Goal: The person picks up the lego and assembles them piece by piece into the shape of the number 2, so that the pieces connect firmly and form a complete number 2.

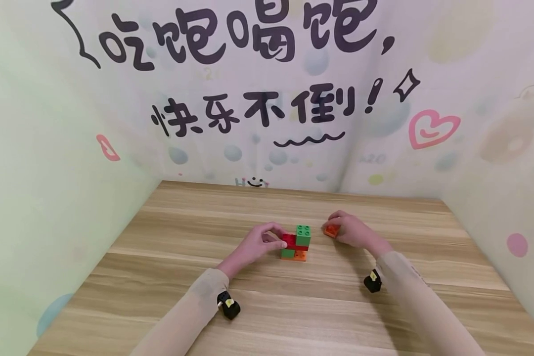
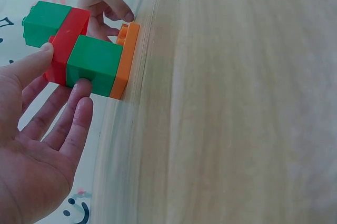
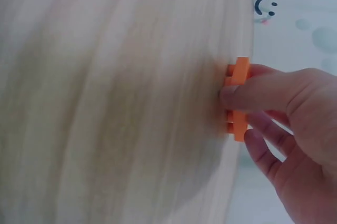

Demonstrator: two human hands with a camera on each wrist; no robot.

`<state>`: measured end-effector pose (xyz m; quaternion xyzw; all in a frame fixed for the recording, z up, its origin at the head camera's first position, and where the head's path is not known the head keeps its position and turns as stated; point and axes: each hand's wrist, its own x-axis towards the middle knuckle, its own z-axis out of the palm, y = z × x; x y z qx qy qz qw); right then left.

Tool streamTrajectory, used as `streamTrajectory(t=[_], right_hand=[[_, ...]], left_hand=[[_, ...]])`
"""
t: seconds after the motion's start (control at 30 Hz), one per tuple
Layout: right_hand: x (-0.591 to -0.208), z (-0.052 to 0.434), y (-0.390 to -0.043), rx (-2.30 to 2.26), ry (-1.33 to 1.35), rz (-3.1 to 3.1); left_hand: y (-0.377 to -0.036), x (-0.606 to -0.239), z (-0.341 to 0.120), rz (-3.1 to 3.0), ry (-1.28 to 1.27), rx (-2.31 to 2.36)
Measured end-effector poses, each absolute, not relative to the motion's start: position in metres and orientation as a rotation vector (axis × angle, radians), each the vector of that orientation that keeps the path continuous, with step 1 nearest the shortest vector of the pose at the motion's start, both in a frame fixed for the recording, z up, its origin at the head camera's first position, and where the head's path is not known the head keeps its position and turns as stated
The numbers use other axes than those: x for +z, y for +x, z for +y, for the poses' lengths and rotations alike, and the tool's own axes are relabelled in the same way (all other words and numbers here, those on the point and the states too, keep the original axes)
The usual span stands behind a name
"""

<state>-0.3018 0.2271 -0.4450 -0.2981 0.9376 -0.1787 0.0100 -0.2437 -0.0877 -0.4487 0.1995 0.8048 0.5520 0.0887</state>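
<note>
My left hand [image 1: 259, 242] holds a small stack of toy building bricks, its thumb on the red brick [image 2: 64, 50] and fingertips under the lower green brick [image 2: 96, 63]. An orange plate [image 2: 125, 63] with studs forms the stack's base at the tabletop. On the red brick's other end stands a second green brick [image 1: 303, 235], overhanging to the right. To the right of the stack, my right hand [image 1: 355, 231] pinches a separate flat orange brick [image 3: 241, 69] between thumb and fingers, close over the table. Its studs point toward the tabletop in the right wrist view.
The wooden table [image 1: 267, 306] ends at a back wall hanging [image 1: 222, 165] printed with dark lettering. Pale side panels rise at left and right. Small black devices sit at the left wrist [image 1: 229, 305] and right wrist [image 1: 373, 281].
</note>
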Motion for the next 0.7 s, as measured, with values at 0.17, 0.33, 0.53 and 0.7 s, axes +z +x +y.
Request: streamTrajectory(t=[0.17,0.33,0.53,0.7], right_hand=[[-0.445,0.225,-0.301,-0.55,-1.004,2.943],[-0.444,0.224,-0.299,-0.559,-1.031,2.956],[-0.437,0.221,-0.297,-0.633,-0.999,2.995],[-0.429,0.219,-0.295,-0.763,-0.947,2.942]], left_hand=[[-0.244,-0.45,-0.088,2.389,0.599,1.663],[-0.243,-0.452,-0.087,2.385,0.603,1.662],[-0.242,-0.45,-0.088,2.367,0.607,1.676],[-0.241,-0.448,-0.088,2.366,0.615,1.677]])
